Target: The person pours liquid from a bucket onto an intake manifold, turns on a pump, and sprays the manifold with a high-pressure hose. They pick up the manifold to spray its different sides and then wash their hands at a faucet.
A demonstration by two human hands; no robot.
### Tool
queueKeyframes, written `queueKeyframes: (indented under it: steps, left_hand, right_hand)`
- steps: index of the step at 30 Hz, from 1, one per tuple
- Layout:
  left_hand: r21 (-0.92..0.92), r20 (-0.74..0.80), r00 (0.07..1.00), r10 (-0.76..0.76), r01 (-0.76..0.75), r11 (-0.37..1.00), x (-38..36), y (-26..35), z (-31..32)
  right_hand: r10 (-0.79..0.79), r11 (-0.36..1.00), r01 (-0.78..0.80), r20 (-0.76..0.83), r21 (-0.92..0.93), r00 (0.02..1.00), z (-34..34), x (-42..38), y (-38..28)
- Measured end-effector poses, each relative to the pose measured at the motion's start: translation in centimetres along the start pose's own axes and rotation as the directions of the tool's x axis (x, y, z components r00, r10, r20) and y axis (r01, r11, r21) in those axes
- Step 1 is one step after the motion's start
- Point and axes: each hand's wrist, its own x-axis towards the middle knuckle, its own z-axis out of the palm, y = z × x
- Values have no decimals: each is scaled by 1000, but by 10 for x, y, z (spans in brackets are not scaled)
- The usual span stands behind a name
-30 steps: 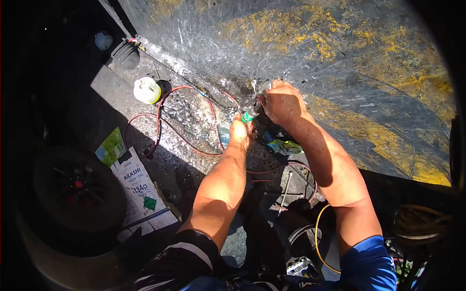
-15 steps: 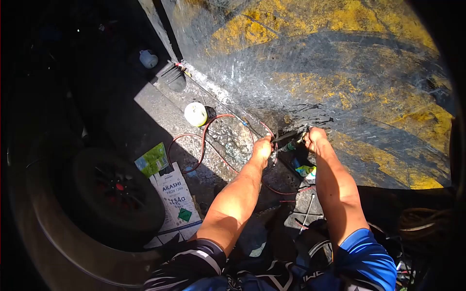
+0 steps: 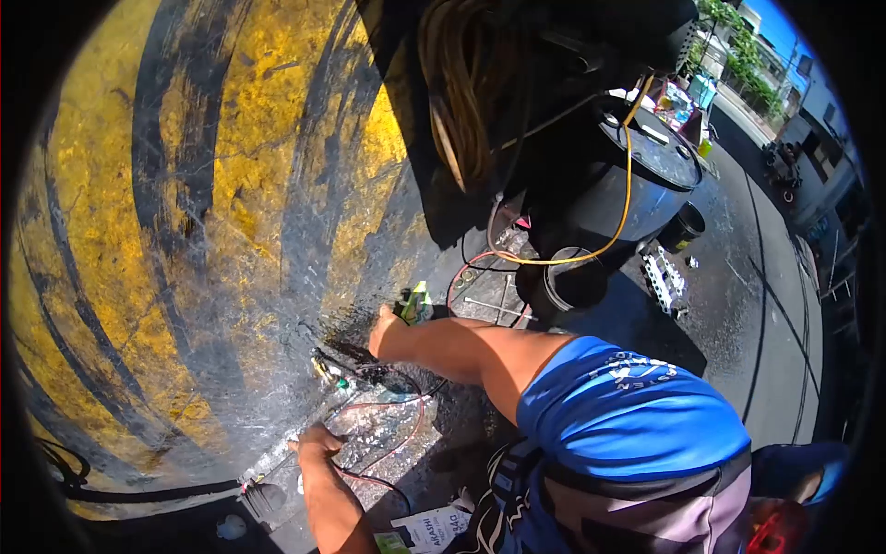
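Observation:
My left hand (image 3: pixel 318 441) is low beside the foot of the wall, next to thin reddish hoses (image 3: pixel 425 397). Its thumb and a finger show apart, and I see nothing held. My right hand (image 3: pixel 385 334) reaches to the dark, wet-looking patch at the wall's base. Its fingers are too shaded to read. Just past it lies a green and white packet (image 3: pixel 417 303). Between the hands, a brassy fitting with a green part (image 3: pixel 328 369) rests against the wall, touched by neither.
A scuffed yellow and black wall (image 3: pixel 221 222) rises on the left. To the right stand a blue drum (image 3: pixel 614 198) with a yellow hose (image 3: pixel 630 175) and a dark bucket (image 3: pixel 572 277). A cross wrench (image 3: pixel 503 303), metal part (image 3: pixel 663 277) and printed carton (image 3: pixel 434 526) lie around. A person's blue sleeve shows lower right.
The head view has swung round to the right, bringing in the drum and street. My right hand has left the brassy fitting, and my left hand has left the dark, thin tool.

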Motion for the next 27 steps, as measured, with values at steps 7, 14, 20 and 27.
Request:
queueKeyframes:
  steps: [7,14,20,27]
  left_hand:
    - [-219,-271,905,329,-391,894,55,105,108]
    - [-255,-250,708,661,-706,660,28,443,148]
    - [-271,93,717,691,-650,710,5,666,175]
    - [175,376,581,721,-809,561,-29,848,237]
  right_hand:
    - [651,440,-665,295,603,699,212,-304,160]
    - [657,-304,-796,720,523,222,445,-611,144]
    - [617,-687,-568,777,453,-127,526,-768,67]
    - [343,-938,-125,914,323,-218,543,-830,-12]
